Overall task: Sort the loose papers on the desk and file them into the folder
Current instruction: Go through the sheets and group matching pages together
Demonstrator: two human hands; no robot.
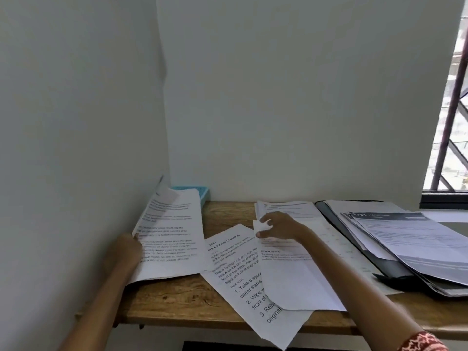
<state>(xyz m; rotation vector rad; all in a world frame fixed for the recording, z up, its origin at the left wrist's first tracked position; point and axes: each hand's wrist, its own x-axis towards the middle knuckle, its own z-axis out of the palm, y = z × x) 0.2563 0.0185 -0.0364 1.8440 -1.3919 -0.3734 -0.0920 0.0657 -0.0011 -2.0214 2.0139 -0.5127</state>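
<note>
1. Nearest you, a slanted sheet (250,287) hangs its lower corner over the front edge of the tabletop (177,300); it lies just below and to the left of your right hand's fingers (264,219).
2. Your right hand (281,228) reaches across the middle sheet (298,282). Its thumb and forefinger pinch a small white edge of paper, most likely that sheet's upper left corner, though blur hides exactly which sheet it belongs to.
3. That middle sheet runs long from your fingers down toward you, overlapping the slanted sheet along its left edge.
4. Your left hand (126,249) holds the left edge of a bent stack of sheets (169,236) against the side wall; how its fingers curl is lost in blur, but the stack is raised off the tabletop on that side.
5. Off to the right of your right fingers lies the open folder (390,268), dark, with a pile of papers (417,244) already on it. Its long axis runs away from you, slightly angled.
6. The relation that matters, as I judge it: the folder is on the right, well apart from your left hand and near your right, so the right hand is better placed to carry the pinched sheet sideways onto that pile.
7. Beyond your left fingers, a blue tray (203,195) sits in the corner, partly covered by the stack.
</note>
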